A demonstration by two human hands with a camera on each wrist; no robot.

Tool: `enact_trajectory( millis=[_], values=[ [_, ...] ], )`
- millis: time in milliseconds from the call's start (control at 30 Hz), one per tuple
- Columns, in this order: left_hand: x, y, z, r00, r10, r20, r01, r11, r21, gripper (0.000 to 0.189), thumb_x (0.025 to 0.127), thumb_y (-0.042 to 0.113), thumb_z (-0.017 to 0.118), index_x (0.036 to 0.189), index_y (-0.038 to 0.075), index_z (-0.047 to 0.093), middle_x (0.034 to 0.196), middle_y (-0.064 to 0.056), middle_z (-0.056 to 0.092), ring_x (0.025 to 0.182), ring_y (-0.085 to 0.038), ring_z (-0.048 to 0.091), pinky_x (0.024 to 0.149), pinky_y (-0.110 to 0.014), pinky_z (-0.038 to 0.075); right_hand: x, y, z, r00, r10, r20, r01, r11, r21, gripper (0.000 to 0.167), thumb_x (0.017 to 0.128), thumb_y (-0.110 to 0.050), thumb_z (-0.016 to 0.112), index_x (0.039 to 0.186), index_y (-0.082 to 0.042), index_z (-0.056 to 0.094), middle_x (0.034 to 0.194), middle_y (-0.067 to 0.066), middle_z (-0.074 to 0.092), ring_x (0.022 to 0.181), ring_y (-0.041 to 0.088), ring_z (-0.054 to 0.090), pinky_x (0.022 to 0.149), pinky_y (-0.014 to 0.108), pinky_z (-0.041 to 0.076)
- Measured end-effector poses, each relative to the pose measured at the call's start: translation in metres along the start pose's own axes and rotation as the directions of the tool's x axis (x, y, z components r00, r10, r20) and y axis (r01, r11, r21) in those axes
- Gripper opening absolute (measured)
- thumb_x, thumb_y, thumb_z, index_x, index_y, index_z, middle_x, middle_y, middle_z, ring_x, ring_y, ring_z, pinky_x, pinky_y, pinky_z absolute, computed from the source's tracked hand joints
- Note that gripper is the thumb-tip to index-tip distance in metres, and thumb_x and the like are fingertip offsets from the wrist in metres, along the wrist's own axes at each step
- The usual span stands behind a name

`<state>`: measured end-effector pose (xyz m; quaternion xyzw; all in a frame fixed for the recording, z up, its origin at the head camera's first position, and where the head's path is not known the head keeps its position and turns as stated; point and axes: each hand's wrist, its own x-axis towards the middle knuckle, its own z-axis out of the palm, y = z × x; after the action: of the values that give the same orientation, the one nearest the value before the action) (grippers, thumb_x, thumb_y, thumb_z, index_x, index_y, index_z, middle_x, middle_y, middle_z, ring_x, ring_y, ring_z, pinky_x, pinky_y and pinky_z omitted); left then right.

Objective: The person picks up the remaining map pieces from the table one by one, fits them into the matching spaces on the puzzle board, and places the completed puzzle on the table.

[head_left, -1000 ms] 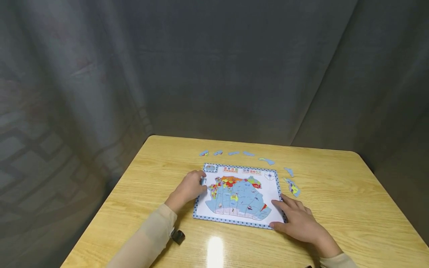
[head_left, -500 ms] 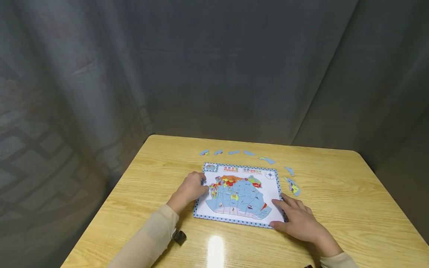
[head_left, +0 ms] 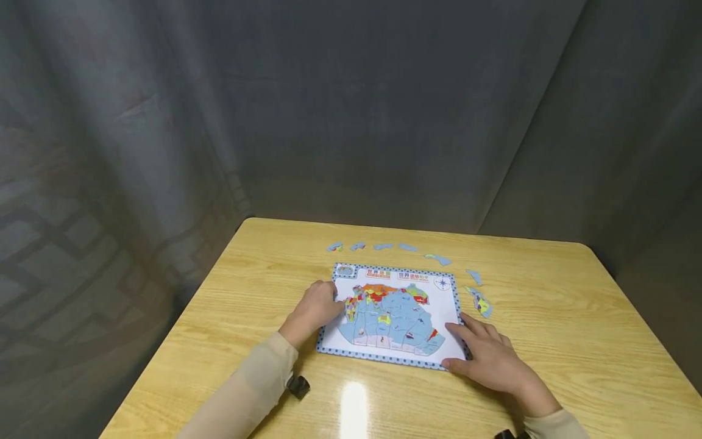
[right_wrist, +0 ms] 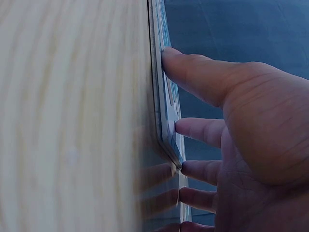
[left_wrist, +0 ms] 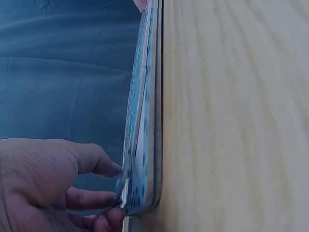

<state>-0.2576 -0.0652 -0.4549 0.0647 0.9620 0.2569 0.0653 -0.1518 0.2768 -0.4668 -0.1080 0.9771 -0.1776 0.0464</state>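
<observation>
A world map jigsaw board (head_left: pixel 446 305) with a blue dotted border lies on the table, its map partly filled with joined pieces (head_left: pixel 403 320). At the board's left edge my left hand (head_left: pixel 314 310) pinches a thin puzzle piece (left_wrist: pixel 121 186), seen edge-on between thumb and fingers in the left wrist view. The head view hides that piece behind the hand. My right hand (head_left: pixel 490 360) rests on the board's near right corner with fingers spread, the thumb (right_wrist: pixel 193 72) and fingertips touching its edge in the right wrist view.
Loose blue puzzle pieces (head_left: pixel 408 247) lie in an arc behind the board, several in all. A larger piece with yellow and purple (head_left: pixel 481 303) lies right of it. The wooden table (head_left: pixel 570 305) ends against a dark grey curtain (head_left: pixel 362 122).
My left hand has shifted slightly right over the board's left edge, and the blue piece in its fingers has gone from sight in the head view. My right hand stays in place.
</observation>
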Motion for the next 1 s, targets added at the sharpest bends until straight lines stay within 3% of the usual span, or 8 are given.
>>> enact_trajectory(
  millis=[233,400,600,1000],
  values=[
    [0.0002,-0.0018,0.0001,0.999,-0.010,0.033,0.010,1.000,-0.007,0.019,0.090,0.018,0.067,0.079,0.003,0.063,0.087,-0.009,0.051,0.069,-0.022,0.052,0.055,-0.031,0.046,0.0010,-0.0001,-0.0006,1.000,-0.008,0.000,0.008,1.000,-0.007,0.079,0.080,-0.065,0.067,0.139,-0.014,0.055,0.152,0.023,0.034,0.131,0.049,0.033,0.093,0.071,0.030],
    [-0.0002,-0.0050,-0.0021,0.998,0.023,0.060,-0.023,1.000,-0.002,0.017,0.091,0.015,0.063,0.090,-0.001,0.068,0.091,-0.009,0.054,0.074,-0.022,0.053,0.061,-0.032,0.048,0.0010,0.0000,-0.0010,1.000,-0.009,-0.003,0.009,1.000,-0.011,0.078,0.081,-0.065,0.067,0.139,-0.014,0.055,0.152,0.023,0.033,0.131,0.049,0.033,0.093,0.070,0.030],
    [-0.0018,-0.0068,-0.0044,0.995,0.066,0.074,-0.066,0.998,-0.004,0.029,0.087,0.014,0.065,0.108,-0.005,0.068,0.097,-0.011,0.057,0.082,-0.022,0.054,0.071,-0.035,0.051,-0.0005,0.0002,-0.0005,0.999,-0.019,-0.026,0.018,1.000,-0.007,0.078,0.080,-0.064,0.068,0.138,-0.013,0.057,0.151,0.023,0.035,0.130,0.049,0.034,0.092,0.070,0.031],
    [-0.0061,-0.0020,-0.0061,0.988,0.108,0.108,-0.110,0.994,0.007,0.032,0.086,0.014,0.069,0.113,-0.002,0.068,0.104,-0.011,0.058,0.087,-0.021,0.054,0.076,-0.036,0.051,-0.0007,0.0011,0.0000,1.000,-0.014,-0.020,0.014,1.000,-0.002,0.078,0.080,-0.065,0.067,0.139,-0.014,0.056,0.151,0.022,0.034,0.130,0.049,0.033,0.092,0.070,0.030]
  ],
)
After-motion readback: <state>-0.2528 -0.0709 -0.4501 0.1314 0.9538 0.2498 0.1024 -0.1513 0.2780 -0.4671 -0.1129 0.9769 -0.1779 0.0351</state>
